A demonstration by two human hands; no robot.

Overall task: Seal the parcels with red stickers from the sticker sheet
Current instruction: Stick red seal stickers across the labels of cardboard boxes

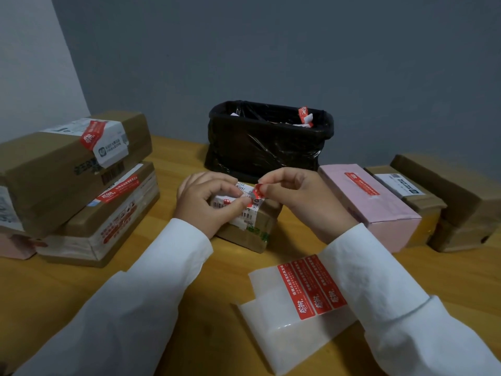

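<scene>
- Head view: small brown parcel [248,221] mid-bench [189,294]. Left hand [208,202] thumb pins red sticker [256,194] on its label; right hand [295,194] fingers pinch the free end.
- Risk: slack or skewed pull wrinkles it, sticks it to fingers, misses the seam.
- Sticker sheet [295,302] lies near; 3 red strips show.

You are at a small parcel-packing station, the sort of back-room desk a mail-order seller keeps: a wooden table [67,289] pushed against a bare grey wall [271,50]. Taped cardboard parcels [67,158] with shipping labels are stacked to the left of your fingers [238,202], more boxes [423,196] line up to their right, and a black-lined waste bin [268,137] stands just beyond them.
</scene>
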